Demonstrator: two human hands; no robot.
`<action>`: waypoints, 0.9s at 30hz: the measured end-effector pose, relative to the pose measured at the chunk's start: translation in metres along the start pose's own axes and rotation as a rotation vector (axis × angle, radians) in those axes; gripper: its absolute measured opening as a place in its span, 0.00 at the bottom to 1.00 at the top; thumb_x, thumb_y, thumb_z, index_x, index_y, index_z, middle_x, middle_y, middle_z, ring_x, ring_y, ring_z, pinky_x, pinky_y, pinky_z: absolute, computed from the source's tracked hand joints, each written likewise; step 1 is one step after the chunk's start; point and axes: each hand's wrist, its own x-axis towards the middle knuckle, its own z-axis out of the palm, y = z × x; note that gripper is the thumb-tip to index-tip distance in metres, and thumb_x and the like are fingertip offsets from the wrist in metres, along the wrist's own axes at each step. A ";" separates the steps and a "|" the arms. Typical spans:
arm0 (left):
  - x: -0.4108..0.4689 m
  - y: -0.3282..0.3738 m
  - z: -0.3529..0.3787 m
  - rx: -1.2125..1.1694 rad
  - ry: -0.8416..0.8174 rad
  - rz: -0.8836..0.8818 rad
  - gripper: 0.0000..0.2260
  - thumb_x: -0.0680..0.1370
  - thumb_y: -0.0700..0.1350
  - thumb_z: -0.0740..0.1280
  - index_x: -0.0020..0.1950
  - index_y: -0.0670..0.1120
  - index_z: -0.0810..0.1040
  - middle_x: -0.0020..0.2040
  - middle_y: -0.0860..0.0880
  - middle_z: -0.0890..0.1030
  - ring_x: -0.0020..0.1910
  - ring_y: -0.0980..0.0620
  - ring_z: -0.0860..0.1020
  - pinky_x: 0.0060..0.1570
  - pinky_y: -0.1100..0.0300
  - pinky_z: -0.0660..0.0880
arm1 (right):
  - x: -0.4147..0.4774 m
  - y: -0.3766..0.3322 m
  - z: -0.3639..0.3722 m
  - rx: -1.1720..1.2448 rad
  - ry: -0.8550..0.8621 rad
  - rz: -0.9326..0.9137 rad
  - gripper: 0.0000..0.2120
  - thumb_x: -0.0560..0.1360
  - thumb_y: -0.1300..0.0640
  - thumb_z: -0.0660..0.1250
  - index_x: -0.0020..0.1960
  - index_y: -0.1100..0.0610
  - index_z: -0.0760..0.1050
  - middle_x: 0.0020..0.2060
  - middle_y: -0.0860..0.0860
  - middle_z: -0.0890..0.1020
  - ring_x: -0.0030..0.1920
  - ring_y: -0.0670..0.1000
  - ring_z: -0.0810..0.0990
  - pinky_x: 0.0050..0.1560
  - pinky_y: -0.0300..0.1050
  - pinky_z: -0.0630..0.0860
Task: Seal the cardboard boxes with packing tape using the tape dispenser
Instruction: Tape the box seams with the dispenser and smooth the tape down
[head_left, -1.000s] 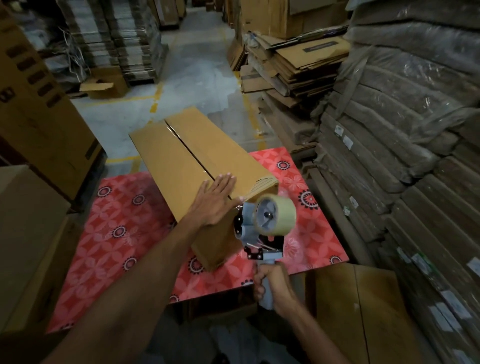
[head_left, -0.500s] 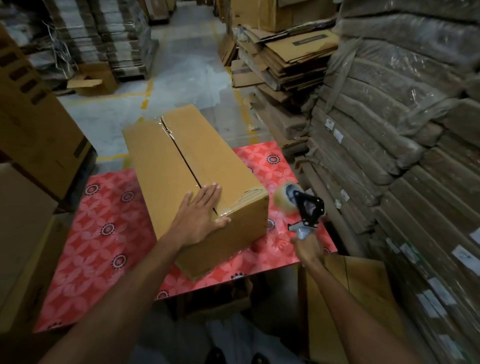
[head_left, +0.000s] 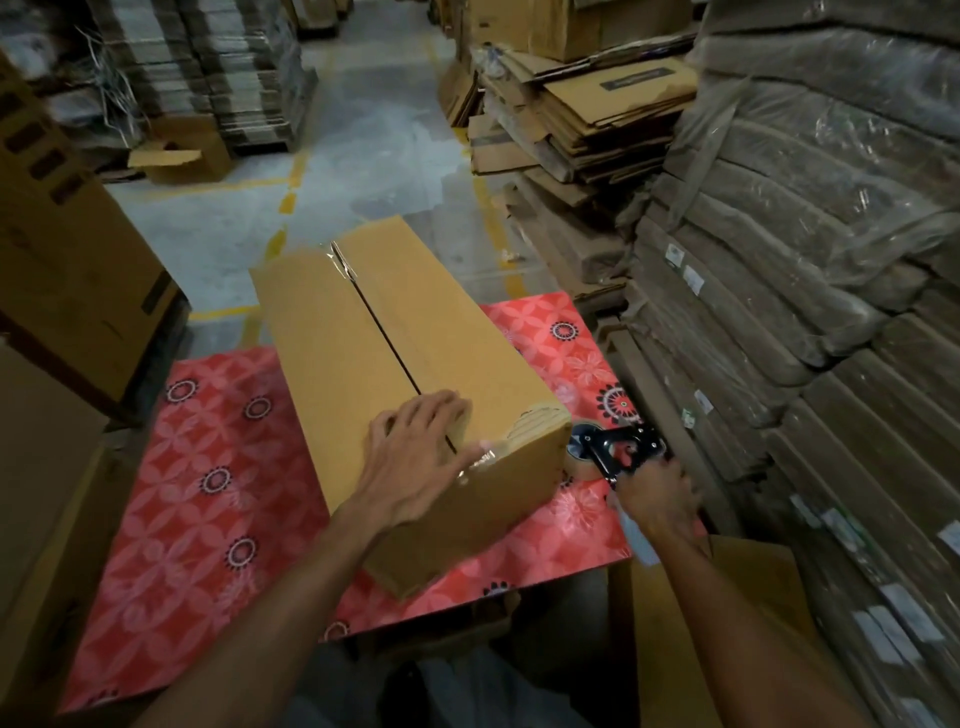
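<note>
A long cardboard box (head_left: 363, 338) lies on the table with the red flowered cloth (head_left: 208, 467), its top seam running away from me. Clear tape shows at the far end of the seam and at the near edge. My left hand (head_left: 421, 457) rests on the near end of the box top, over the seam, with its fingers bent. My right hand (head_left: 657, 501) grips the handle of the black tape dispenser (head_left: 618, 452), which sits low on the cloth just right of the box's near corner. Its tape roll is partly hidden behind the box.
Wrapped bundles of flat cardboard (head_left: 805, 312) rise close on the right. More flattened boxes (head_left: 582, 114) are stacked behind. Large cartons (head_left: 67, 270) stand at the left. A brown box (head_left: 748, 623) sits low at my right, below the table. Concrete floor (head_left: 363, 156) lies beyond.
My right hand has carried the tape dispenser from in front of the box's near end down to the cloth at the box's right corner. My left hand has slid nearer the edge.
</note>
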 end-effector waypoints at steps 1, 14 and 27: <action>0.008 -0.011 -0.005 -0.042 0.037 -0.002 0.28 0.79 0.72 0.46 0.75 0.61 0.64 0.76 0.60 0.63 0.75 0.57 0.60 0.71 0.49 0.55 | 0.004 -0.016 -0.016 0.017 0.111 -0.037 0.20 0.76 0.49 0.64 0.63 0.59 0.74 0.61 0.60 0.77 0.62 0.62 0.75 0.63 0.56 0.68; 0.189 -0.234 -0.047 0.060 -0.054 -0.150 0.26 0.85 0.61 0.44 0.82 0.55 0.52 0.82 0.54 0.53 0.81 0.49 0.50 0.75 0.41 0.48 | -0.013 -0.384 -0.052 0.257 0.095 -0.945 0.15 0.73 0.62 0.64 0.58 0.57 0.78 0.53 0.57 0.83 0.56 0.60 0.78 0.57 0.53 0.74; 0.271 -0.312 -0.055 0.187 -0.052 -0.100 0.25 0.86 0.54 0.43 0.83 0.53 0.47 0.83 0.56 0.49 0.81 0.51 0.47 0.76 0.41 0.47 | 0.061 -0.515 -0.018 -0.169 0.098 -1.019 0.27 0.85 0.52 0.47 0.81 0.60 0.50 0.81 0.54 0.56 0.80 0.54 0.54 0.78 0.55 0.50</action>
